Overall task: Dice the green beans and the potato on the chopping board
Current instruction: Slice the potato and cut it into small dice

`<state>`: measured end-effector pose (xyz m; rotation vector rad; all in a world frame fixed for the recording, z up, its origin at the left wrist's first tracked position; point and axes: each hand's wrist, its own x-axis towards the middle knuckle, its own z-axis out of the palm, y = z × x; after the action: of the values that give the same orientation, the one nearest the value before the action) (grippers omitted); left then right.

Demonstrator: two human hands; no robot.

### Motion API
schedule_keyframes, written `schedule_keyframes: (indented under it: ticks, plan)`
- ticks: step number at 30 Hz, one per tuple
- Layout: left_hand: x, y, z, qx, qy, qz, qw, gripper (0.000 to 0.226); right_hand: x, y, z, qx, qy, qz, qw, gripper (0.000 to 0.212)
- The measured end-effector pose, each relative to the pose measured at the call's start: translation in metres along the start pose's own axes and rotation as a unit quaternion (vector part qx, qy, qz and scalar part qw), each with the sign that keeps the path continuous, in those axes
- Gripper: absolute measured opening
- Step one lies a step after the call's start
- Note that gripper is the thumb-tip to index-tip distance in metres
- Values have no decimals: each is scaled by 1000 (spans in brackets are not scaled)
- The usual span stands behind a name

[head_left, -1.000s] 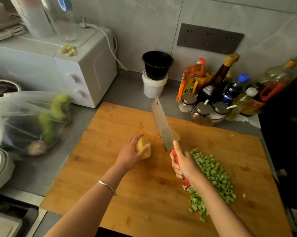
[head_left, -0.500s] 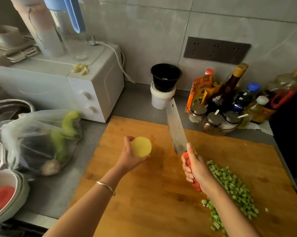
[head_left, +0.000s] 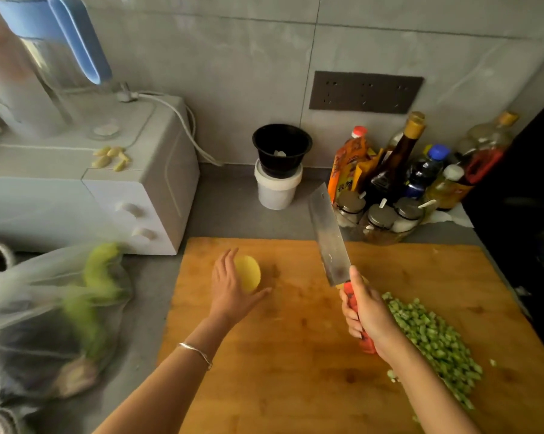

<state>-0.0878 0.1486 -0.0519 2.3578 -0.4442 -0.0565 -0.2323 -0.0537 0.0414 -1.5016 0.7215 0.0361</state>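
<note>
Head view: a wooden chopping board (head_left: 295, 355) is seen lying on the grey bench (head_left: 226, 208) and filling the lower middle of the picture. A peeled yellow potato (head_left: 248, 274) is placed on the board, toward 10 o'clock from the board's middle. The left hand (head_left: 230, 292) is laid against the potato's 9 o'clock side. Its fingers (head_left: 230, 256) are nearly straight and a little spread, and the thumb is stretched out below the potato toward 3 o'clock. A thin bracelet (head_left: 197, 353) is worn on this wrist.

A cleaver (head_left: 328, 236) is held by the right hand (head_left: 367, 317). The fingers are curled tightly round its red handle (head_left: 366, 343), with the thumb laid along the top. The blade is pointed toward 11 o'clock and is raised above the board, well apart from the potato. The diced green beans (head_left: 436, 339) are heaped on the board at 4 o'clock from the right hand, partly hidden by the forearm.

Off the board, at 9 o'clock, a clear plastic bag (head_left: 54, 308) with green vegetables is seen, blurred. At 10 o'clock a white appliance (head_left: 139, 198) is standing, with some pale cloves (head_left: 111, 158) on its top. At 12 o'clock a black cup (head_left: 281, 145) is set in a white tub (head_left: 277, 191). At 1 o'clock bottles and jars (head_left: 421, 170) are grouped against the wall, under a dark socket panel (head_left: 364, 92).
</note>
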Motion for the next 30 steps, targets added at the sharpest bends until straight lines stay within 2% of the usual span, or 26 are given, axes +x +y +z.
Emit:
schedule_keyframes:
  ticks: [2, 4, 6, 10, 13, 16, 20, 23, 25, 27, 28, 29, 30]
  plan:
    - [1, 18, -1, 23, 2, 66, 998, 100, -3, 0, -9, -4, 19, -9, 1000, 56]
    - [6, 44, 4, 25, -38, 121, 992, 96, -6, -1, -21, -1, 40, -16, 999, 57]
    - [10, 69, 17, 26, -111, 158, 981, 98, -10, -1, -34, 2, 58, -19, 998, 56]
    - [9, 108, 58, 51, -265, 180, 946, 103, -20, 4, -63, 4, 79, -36, 996, 57]
    - [14, 126, 85, 130, -274, 224, 926, 101, -24, 8, -78, 9, 89, -36, 995, 55]
    - [20, 142, 108, 174, -286, 239, 912, 79, -26, 12, -90, 7, 92, -32, 995, 55]
    - [21, 150, 122, 109, -253, 159, 948, 56, -28, 19, -104, 13, 86, -27, 996, 56]
    - [19, 146, 115, -21, -246, 24, 969, 59, -31, 25, -112, 11, 78, -26, 997, 57]
    - [11, 149, 100, -169, -263, -95, 945, 60, -32, 29, -116, 16, 72, -23, 997, 56]
    - [1, 153, 81, -295, -282, -220, 886, 49, -32, 33, -118, 16, 61, -19, 998, 56]
    - [-2, 153, 73, -325, -283, -259, 864, 47, -32, 34, -117, 14, 53, -17, 998, 56]
    - [-7, 150, 66, -327, -279, -281, 858, 49, -31, 36, -115, 10, 44, -13, 999, 55]
    - [-10, 145, 61, -277, -273, -280, 877, 53, -30, 37, -112, 6, 33, -9, 999, 55]
